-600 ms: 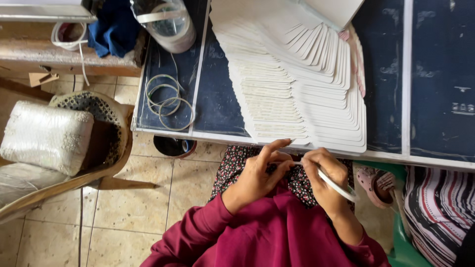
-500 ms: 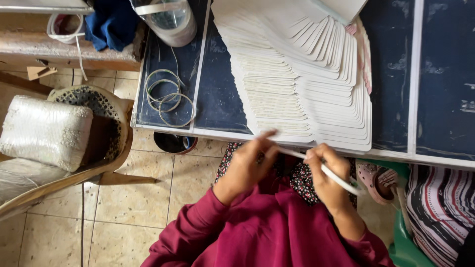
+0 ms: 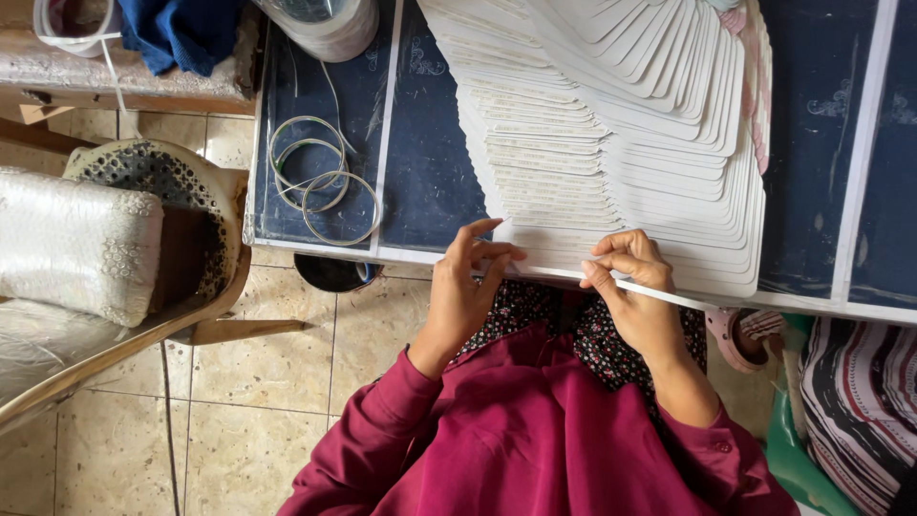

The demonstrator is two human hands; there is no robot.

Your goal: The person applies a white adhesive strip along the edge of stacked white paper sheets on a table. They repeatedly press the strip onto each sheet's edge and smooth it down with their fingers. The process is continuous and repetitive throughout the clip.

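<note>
Two hands meet at the near edge of the table (image 3: 420, 215): the right hand (image 3: 635, 287) pinches a thin white strip (image 3: 669, 296), and the left hand (image 3: 468, 287) touches the same strip's left end with bent fingers. Its long side runs left to right. Just beyond, the fanned stack of white cards (image 3: 630, 162) spreads far and right.

Two hands, left hand (image 3: 465, 287) and right hand (image 3: 638, 296), at lower centre. Three wire rings (image 3: 320, 182) lie on the desk (image 3: 430, 162), upper left. One fanned stack of white cards (image 3: 650, 134), too many to count.
</note>
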